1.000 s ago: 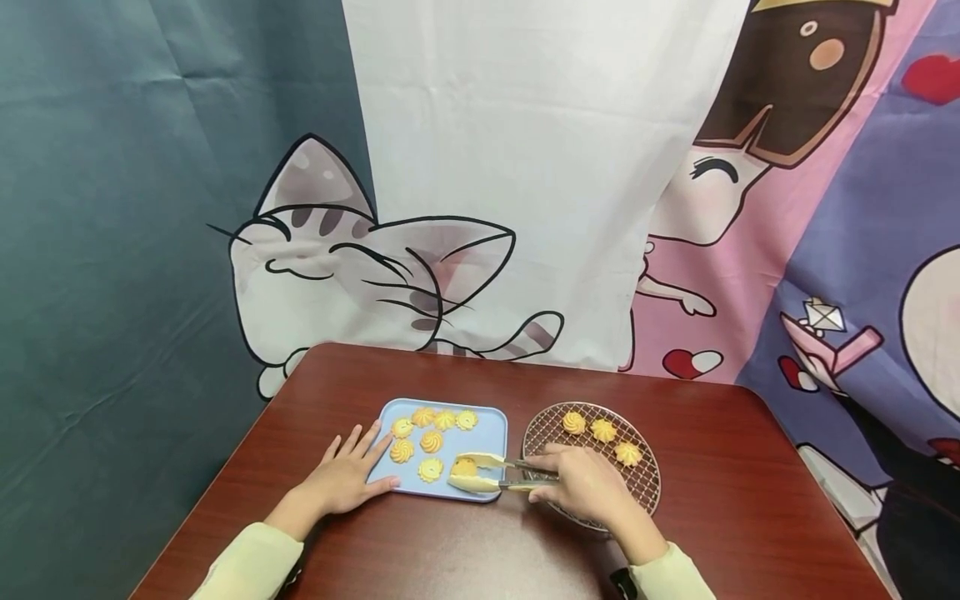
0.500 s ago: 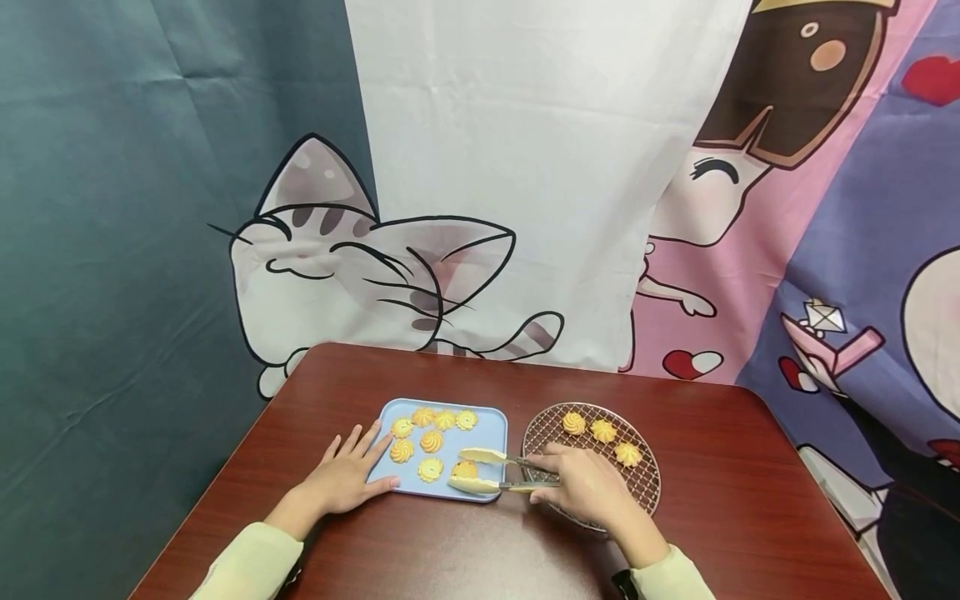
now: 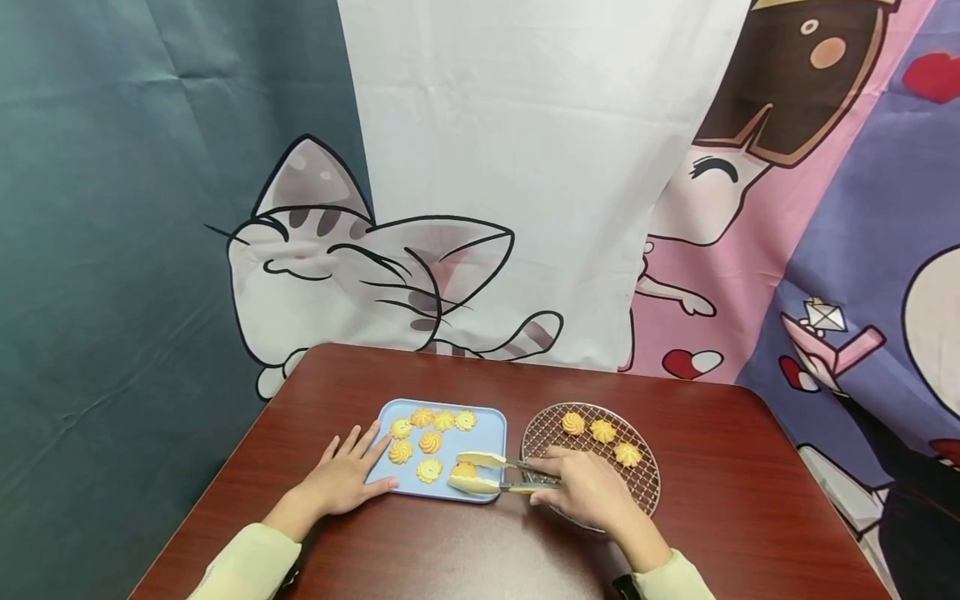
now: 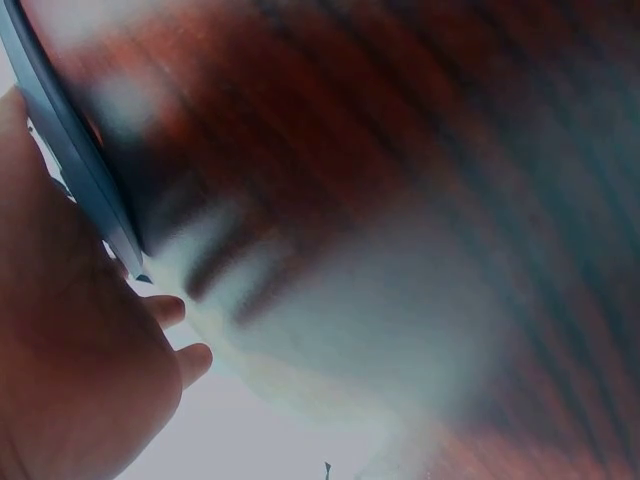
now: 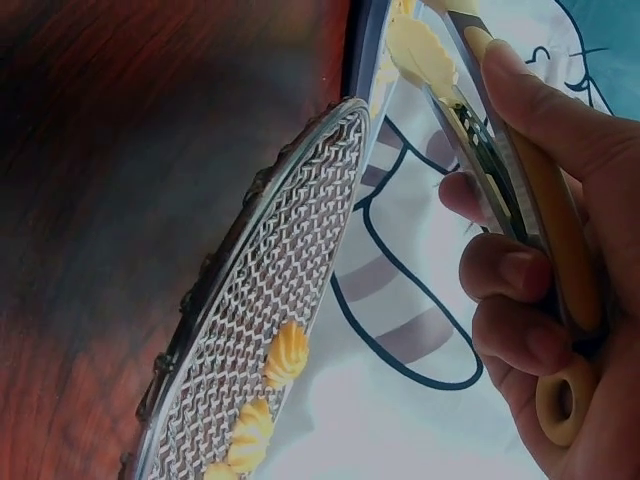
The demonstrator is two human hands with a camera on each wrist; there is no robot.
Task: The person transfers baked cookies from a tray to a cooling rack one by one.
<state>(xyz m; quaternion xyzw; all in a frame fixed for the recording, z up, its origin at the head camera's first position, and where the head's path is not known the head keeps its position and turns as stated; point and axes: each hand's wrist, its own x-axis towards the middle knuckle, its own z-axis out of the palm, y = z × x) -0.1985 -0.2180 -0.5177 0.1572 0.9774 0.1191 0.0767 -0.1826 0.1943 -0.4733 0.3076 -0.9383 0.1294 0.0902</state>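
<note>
Head view: the right hand (image 3: 592, 490) curls its fingers round a pair of tongs (image 3: 491, 472), whose pale tips bracket one cookie (image 3: 464, 470) at the near right corner of the blue tray (image 3: 491, 421). Six more cookies lie toward the tray's far left. The left hand (image 3: 341, 479) lies flat with straight fingers on the counter (image 3: 697, 533), fingertips on the tray's left edge, gripping nothing. A round wire rack (image 3: 645, 487) just right of the tray carries three cookies along its far edge. Judgement: the grip should close gently on the cookie's sides, level with the tray, lest the piped ridges crumble.
</note>
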